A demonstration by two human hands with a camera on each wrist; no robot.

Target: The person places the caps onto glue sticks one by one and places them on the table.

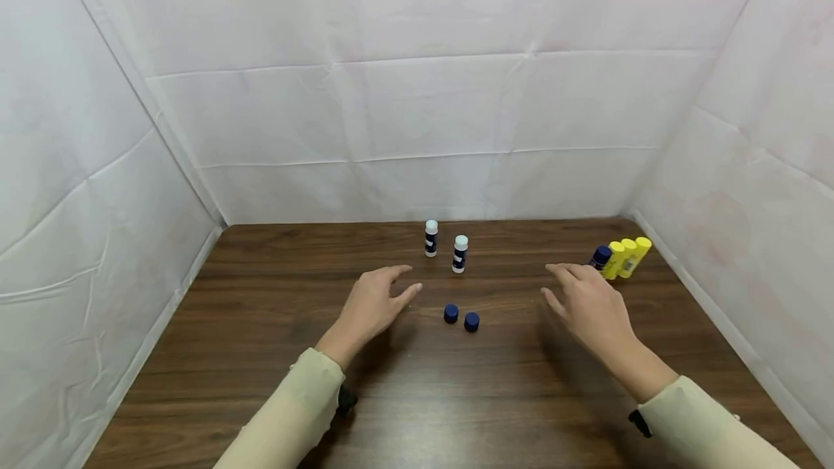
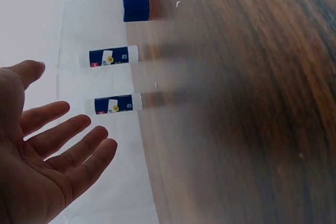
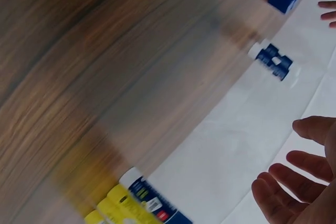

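Creased white cloth (image 1: 430, 107) walls in a glossy wood-grain table (image 1: 293, 266). Over it are two empty hands, fingers loosely parted: the left hand (image 1: 374, 302) left of centre, the right hand (image 1: 594, 310) near a row at the right. That row is three yellow tubes (image 1: 628, 259) and a capped tube (image 1: 601, 258) in dark blue, smooth cylinders side by side. Two white-topped tubes (image 1: 460, 255) stand upright behind centre (their blue labels show a white patch and yellow dot, print too small to read). In front sit two caps (image 1: 451, 314), squat blue cylinders.
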